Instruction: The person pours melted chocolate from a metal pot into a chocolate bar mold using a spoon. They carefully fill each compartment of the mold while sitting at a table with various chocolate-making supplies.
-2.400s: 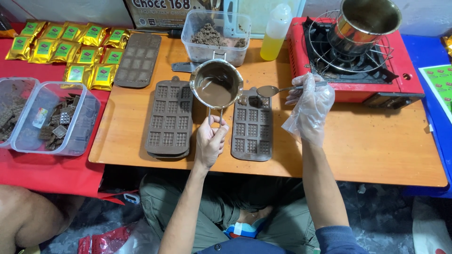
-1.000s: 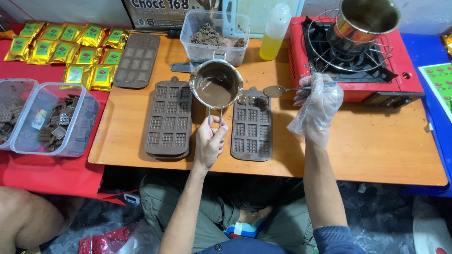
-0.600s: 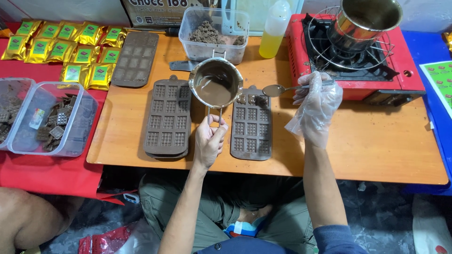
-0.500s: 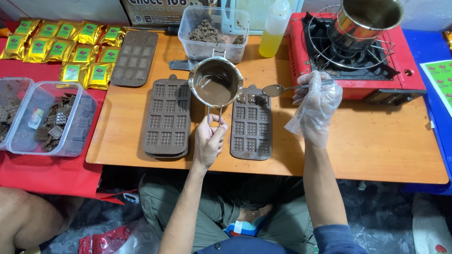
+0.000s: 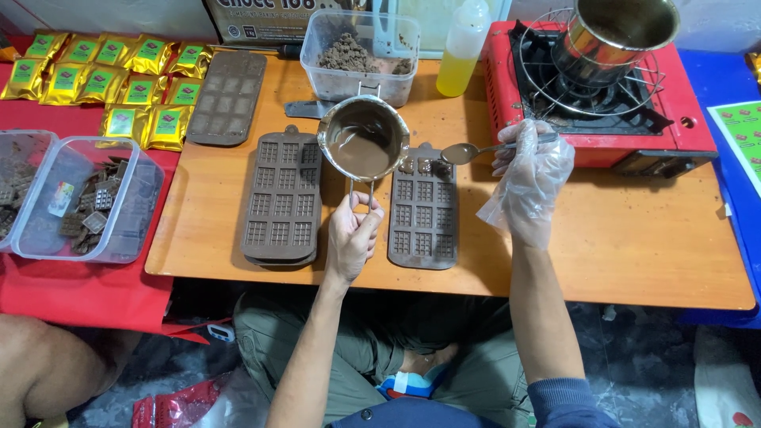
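A small pot [image 5: 363, 147] of melted chocolate is held above the wooden surface [image 5: 634, 246], between two brown moulds, its wire handle pinched by the left hand [image 5: 353, 238]. A tilt could spill it. A spoon [image 5: 468, 150] gripped by the gloved right hand [image 5: 529, 176] could drip beside the near-right mould [image 5: 423, 210]. Counted: three moulds, three clear tubs, one stove, one bottle.

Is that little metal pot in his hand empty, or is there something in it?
Not empty. The small pot, held by its handle in the left hand, has brown melted chocolate pooled inside, well below the rim.
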